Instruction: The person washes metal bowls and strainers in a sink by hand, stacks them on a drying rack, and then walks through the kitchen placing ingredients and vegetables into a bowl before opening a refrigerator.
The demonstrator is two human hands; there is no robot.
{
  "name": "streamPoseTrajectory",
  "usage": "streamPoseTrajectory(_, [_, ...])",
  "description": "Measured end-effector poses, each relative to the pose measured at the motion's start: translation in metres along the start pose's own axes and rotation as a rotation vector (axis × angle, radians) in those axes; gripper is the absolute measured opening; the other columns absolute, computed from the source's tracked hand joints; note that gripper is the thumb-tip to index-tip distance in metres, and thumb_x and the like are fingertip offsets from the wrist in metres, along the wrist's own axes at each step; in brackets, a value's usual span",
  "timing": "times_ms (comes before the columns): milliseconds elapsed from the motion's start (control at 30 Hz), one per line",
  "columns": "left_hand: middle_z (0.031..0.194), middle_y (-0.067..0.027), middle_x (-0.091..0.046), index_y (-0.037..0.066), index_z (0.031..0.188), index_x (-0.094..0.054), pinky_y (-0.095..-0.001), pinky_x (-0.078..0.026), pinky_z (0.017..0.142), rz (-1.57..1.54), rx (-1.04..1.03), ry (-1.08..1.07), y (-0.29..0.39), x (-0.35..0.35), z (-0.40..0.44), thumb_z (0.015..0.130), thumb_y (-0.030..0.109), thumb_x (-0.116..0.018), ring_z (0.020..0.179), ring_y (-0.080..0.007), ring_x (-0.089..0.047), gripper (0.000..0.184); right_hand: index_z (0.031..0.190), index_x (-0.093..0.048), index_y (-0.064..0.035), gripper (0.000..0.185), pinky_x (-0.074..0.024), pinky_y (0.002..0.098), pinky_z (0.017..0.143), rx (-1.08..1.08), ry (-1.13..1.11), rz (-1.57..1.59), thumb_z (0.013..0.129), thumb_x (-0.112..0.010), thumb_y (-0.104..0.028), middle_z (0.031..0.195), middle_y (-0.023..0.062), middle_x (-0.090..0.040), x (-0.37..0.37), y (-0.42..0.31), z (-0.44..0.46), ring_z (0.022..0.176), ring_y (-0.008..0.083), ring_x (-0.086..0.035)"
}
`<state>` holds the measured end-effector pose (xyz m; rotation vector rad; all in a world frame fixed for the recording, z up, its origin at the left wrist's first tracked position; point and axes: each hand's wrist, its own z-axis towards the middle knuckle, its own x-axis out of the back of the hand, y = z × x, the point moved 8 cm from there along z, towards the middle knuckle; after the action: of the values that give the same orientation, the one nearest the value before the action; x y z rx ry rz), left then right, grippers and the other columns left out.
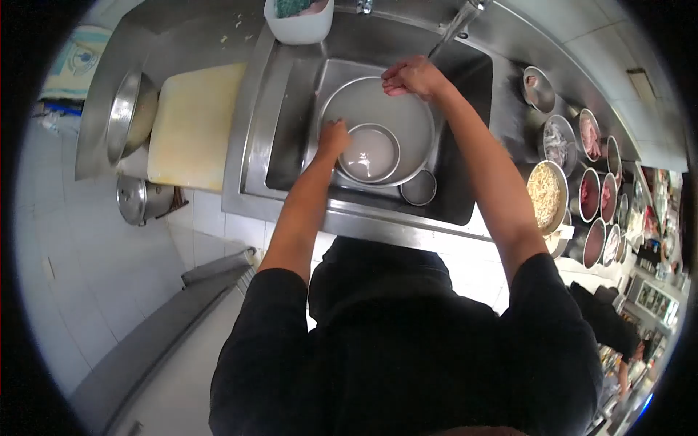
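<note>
My left hand (334, 138) is closed at the left rim of a small round metal bowl (371, 179), which holds cloudy whitish liquid. This bowl sits in a larger metal basin (425, 116) of cloudy water, inside a steel sink (294, 123). Over the basin's far right rim is my right hand (411, 77), its fingers stretched to the left and nothing visible in them. The faucet spout (454, 27) ends just above that hand. A small empty metal cup (419, 189) lies by the basin's near right edge.
Left of the sink are a yellowish cutting board (195, 127) and a metal bowl (133, 116). A white container (302, 27) stands behind. On the right counter, several metal bowls hold meat, and one holds pale shreds (545, 195). Another person (607, 316) is at far right.
</note>
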<state>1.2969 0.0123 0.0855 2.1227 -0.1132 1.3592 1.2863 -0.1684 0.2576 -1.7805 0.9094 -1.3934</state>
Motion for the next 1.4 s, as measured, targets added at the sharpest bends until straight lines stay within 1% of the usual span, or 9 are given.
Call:
streamPoseTrajectory(133, [0.096, -0.0204, -0.058, 0.002, 0.088, -0.06, -0.0424, -0.044, 0.081, 0.092, -0.022, -0.179, 0.01, -0.022, 0.012, 0.073, 0.009, -0.049, 0.092, -0.035, -0.055, 0.02, 0.079, -0.067, -0.0072, 0.018, -0.0513, 0.0288, 0.067, 0.314, 0.145, -0.764, 0.066, -0.055, -0.005, 0.079, 0.0095, -0.065, -0.001, -0.049, -0.022, 0.071, 0.0187, -0.063])
streamPoseTrajectory(267, [0.093, -0.0214, -0.06, -0.002, 0.088, -0.06, -0.0424, -0.045, 0.079, 0.105, -0.401, -0.129, 0.106, 0.012, 0.012, 0.074, 0.009, -0.05, 0.088, -0.0357, -0.058, 0.021, 0.067, -0.067, -0.0096, 0.014, -0.0498, 0.0365, 0.066, -0.492, 0.467, -0.254, 0.063, -0.059, -0.02, 0.067, 0.0146, -0.062, 0.019, 0.006, -0.051, 0.064, 0.0298, -0.062])
streamPoseTrajectory(533, [0.074, -0.0187, -0.062, -0.002, 0.082, -0.061, -0.0429, -0.05, 0.064, 0.13, -0.579, 0.207, 0.186, 0.09, 0.056, 0.074, 0.015, -0.052, 0.07, -0.0317, -0.063, 0.021, 0.075, -0.067, -0.0054, 0.019, -0.0486, 0.0389, 0.071, -0.415, 0.823, -0.21, 0.064, -0.058, -0.018, 0.074, 0.0196, -0.061, 0.043, -0.015, -0.078, 0.074, 0.0342, -0.061])
streamPoseTrajectory(667, [0.076, -0.0215, -0.06, -0.004, 0.079, -0.059, -0.0394, -0.05, 0.063, -0.38, -0.002, -0.026, 0.091, 0.068, 0.08, 0.064, 0.007, -0.057, 0.072, -0.0325, -0.062, 0.019, 0.083, -0.062, -0.0042, 0.023, -0.0463, 0.0416, 0.072, -0.035, 0.604, -0.482, 0.078, -0.048, -0.022, 0.085, 0.0198, -0.061, -0.01, 0.032, -0.026, 0.083, 0.0357, -0.058])
streamPoseTrajectory(867, [0.069, -0.0172, -0.054, -0.007, 0.073, -0.044, -0.0359, -0.05, 0.041, -0.79, 0.191, -0.063, 0.06, 0.067, 0.003, 0.062, -0.003, -0.048, 0.061, -0.03, -0.062, 0.012, 0.095, -0.058, -0.0008, 0.032, -0.0443, 0.0388, 0.078, -0.353, -0.313, -0.596, 0.078, -0.047, -0.025, 0.094, 0.0197, -0.06, -0.091, 0.035, -0.054, 0.089, 0.0328, -0.057])
streamPoseTrajectory(1100, [0.074, -0.0208, -0.056, -0.004, 0.073, -0.047, -0.0391, -0.05, 0.053, -0.793, 0.137, -0.062, 0.093, 0.077, -0.01, 0.065, 0.003, -0.05, 0.065, -0.0329, -0.061, 0.011, 0.096, -0.059, 0.0034, 0.039, -0.042, 0.04, 0.085, -0.279, 0.37, -0.505, 0.072, -0.056, -0.027, 0.098, 0.0181, -0.06, -0.057, 0.02, -0.042, 0.1, 0.0345, -0.052])
streamPoseTrajectory(1133, [0.077, -0.022, -0.057, -0.003, 0.075, -0.049, -0.0403, -0.049, 0.059, -0.601, 0.047, -0.002, 0.1, 0.084, -0.005, 0.064, 0.003, -0.052, 0.07, -0.0349, -0.06, 0.013, 0.097, -0.059, 0.0001, 0.039, -0.0417, 0.0396, 0.084, 0.093, 0.286, -0.617, 0.071, -0.057, -0.028, 0.096, 0.0168, -0.061, -0.08, 0.035, -0.032, 0.094, 0.0344, -0.054])
streamPoseTrajectory(1267, [0.087, -0.0236, -0.058, -0.001, 0.093, -0.053, -0.0446, -0.043, 0.077, -0.346, -0.299, 0.364, 0.125, 0.11, 0.005, 0.064, 0.005, -0.056, 0.089, -0.0408, -0.054, 0.03, 0.105, -0.056, 0.0001, 0.039, -0.0359, 0.0378, 0.092, -0.136, -0.071, -0.369, 0.086, -0.036, -0.028, 0.109, 0.0181, -0.055, -0.106, 0.05, -0.057, 0.105, 0.0284, -0.05])
streamPoseTrajectory(1400, [0.088, -0.0232, -0.059, 0.002, 0.097, -0.052, -0.044, -0.046, 0.074, -0.1, -0.431, 0.023, 0.195, 0.127, -0.018, 0.066, 0.005, -0.06, 0.085, -0.0391, -0.057, 0.032, 0.092, -0.062, -0.0026, 0.048, -0.0413, 0.0434, 0.082, -0.279, 0.036, -0.563, 0.082, -0.044, -0.045, 0.094, 0.023, -0.059, -0.085, 0.071, -0.074, 0.09, 0.0367, -0.056])
